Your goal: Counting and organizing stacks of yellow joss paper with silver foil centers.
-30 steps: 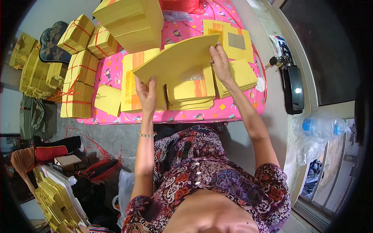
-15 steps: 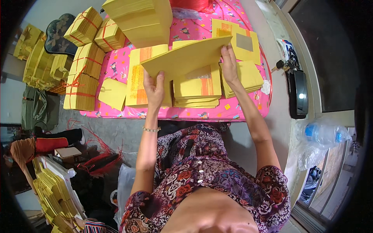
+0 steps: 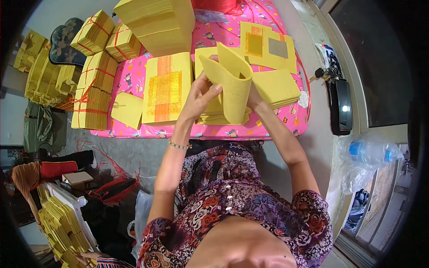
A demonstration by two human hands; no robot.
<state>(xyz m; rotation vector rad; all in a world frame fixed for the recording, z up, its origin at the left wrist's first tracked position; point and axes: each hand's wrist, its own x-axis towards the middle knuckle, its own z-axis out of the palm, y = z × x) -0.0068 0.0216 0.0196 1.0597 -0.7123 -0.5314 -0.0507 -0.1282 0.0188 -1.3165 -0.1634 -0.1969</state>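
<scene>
Yellow sheets have curled over, pinched by left hand, right hand too hidden to tell.

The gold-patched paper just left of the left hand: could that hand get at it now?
Probably yes: the gold-patched paper lies close by with nothing on it, though the left hand holds bent yellow sheets and would likely need freeing.

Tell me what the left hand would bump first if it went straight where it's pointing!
Most likely the bent yellow sheets that the left hand is holding, though depth there is hard to judge.
</scene>
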